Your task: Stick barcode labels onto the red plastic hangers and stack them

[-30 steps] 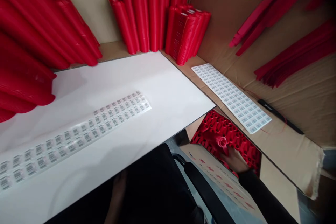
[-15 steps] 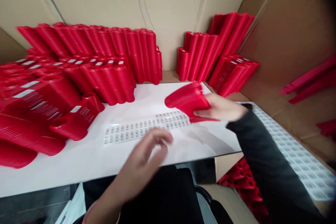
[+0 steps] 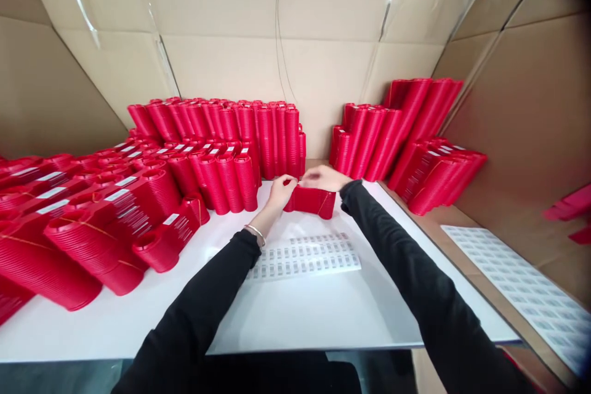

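Note:
A short red ribbed bundle (image 3: 310,202) stands on the white tabletop (image 3: 318,314), with a thin band around its lower part. My left hand (image 3: 282,189) is at its left top edge, thumb and forefinger pinched together. Over its top, my right hand (image 3: 323,178) has its fingers bent together, close to the left fingertips. What the fingertips of either hand hold is too small to make out. In front of the bundle lies a sheet of small printed labels (image 3: 305,257).
Rows of red ribbed stacks (image 3: 226,178), several with white labels, fill the left and back left. More red stacks (image 3: 369,141) stand at the back right. Another label sheet (image 3: 517,283) lies along the right side, beside the cardboard wall (image 3: 521,104).
The view has shifted. The red piece has gone from my right hand to the tabletop near the back. Both hands have come together at it, and my left fingers have closed.

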### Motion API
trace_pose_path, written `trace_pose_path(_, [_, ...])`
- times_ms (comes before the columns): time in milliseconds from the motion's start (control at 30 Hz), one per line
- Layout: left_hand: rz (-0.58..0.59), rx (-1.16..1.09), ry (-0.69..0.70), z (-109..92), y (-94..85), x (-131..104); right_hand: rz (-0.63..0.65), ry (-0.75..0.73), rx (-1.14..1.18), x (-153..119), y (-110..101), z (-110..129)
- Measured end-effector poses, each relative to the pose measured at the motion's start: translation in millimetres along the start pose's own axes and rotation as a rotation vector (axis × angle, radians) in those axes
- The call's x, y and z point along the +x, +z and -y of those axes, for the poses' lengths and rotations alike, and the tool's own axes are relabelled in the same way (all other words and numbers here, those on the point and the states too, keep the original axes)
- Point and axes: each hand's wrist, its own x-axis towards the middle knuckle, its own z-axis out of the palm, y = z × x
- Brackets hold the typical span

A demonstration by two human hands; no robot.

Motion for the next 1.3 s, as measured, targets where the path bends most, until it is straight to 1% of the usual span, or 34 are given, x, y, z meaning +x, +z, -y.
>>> trace_pose_path(67, [-0.039, 0.003, 0.000, 12.0, 1.5, 1.7, -0.088, 0.029, 0.018, -10.7, -8.0, -13.4])
trace_pose_path(100, [-0.057, 0.004, -0.001, 16.2, 2.1, 2.6, -0.106, 0.053, 0.023, -15.1, -11.0, -20.4])
trace_pose_path(167, [-0.084, 0.005, 0.000, 21.5, 3.1, 4.0, -0.101, 0.095, 0.041, -20.1, -13.5, -32.0])
trace_pose_path(233, [-0.105, 0.004, 0.006, 24.0, 4.1, 3.9, -0.085, 0.128, 0.066, -19.4, -11.6, -37.6])
trace_pose_path(367, [-0.142, 0.001, 0.026, 25.8, 4.5, 0.4, -0.091, 0.193, 0.144, -13.5, -6.4, -38.1])
trace_pose_path(433, [-0.158, -0.002, 0.035, 26.6, 4.0, -1.2, -0.113, 0.230, 0.202, -15.6, -9.8, -42.0])
trace_pose_path(533, [-0.184, -0.008, 0.043, 27.9, 3.7, -1.8, -0.150, 0.284, 0.274, -27.6, -22.3, -58.8])
trace_pose_path(633, [-0.199, -0.015, 0.050, 28.3, 4.5, -1.0, -0.122, 0.329, 0.281, -41.0, -32.6, -81.5])
trace_pose_path(733, [-0.197, -0.021, 0.058, 28.2, 5.8, -0.2, -0.038, 0.360, 0.226, -44.3, -31.5, -94.9])
trace_pose_path(800, [-0.195, -0.023, 0.060, 28.2, 6.4, 0.0, 0.009, 0.336, 0.193, -39.8, -26.0, -93.2])
trace_pose_path(833, [-0.194, -0.024, 0.060, 28.4, 6.6, 0.0, 0.010, 0.306, 0.185, -36.3, -22.6, -89.0])
trace_pose_path(933, [-0.189, -0.025, 0.059, 29.2, 6.7, -0.2, -0.041, 0.165, 0.196, -25.7, -11.6, -68.1])
trace_pose_path(967, [-0.187, -0.026, 0.059, 29.4, 6.6, -0.3, -0.041, 0.116, 0.204, -23.0, -7.7, -60.3])
trace_pose_path(1033, [-0.185, -0.030, 0.058, 29.7, 6.1, -0.7, -0.001, 0.046, 0.202, -19.1, 0.0, -47.2])
trace_pose_path(1100, [-0.186, -0.040, 0.055, 29.7, 5.6, -1.2, 0.047, 0.005, 0.187, -17.4, 6.0, -39.4])
trace_pose_path(1167, [-0.185, -0.053, 0.051, 29.1, 5.1, -1.8, 0.065, -0.020, 0.175, -17.2, 9.3, -37.3])
trace_pose_path(1300, [-0.171, -0.087, 0.050, 25.1, 4.7, -2.5, 0.039, -0.052, 0.188, -18.0, 8.0, -41.9])
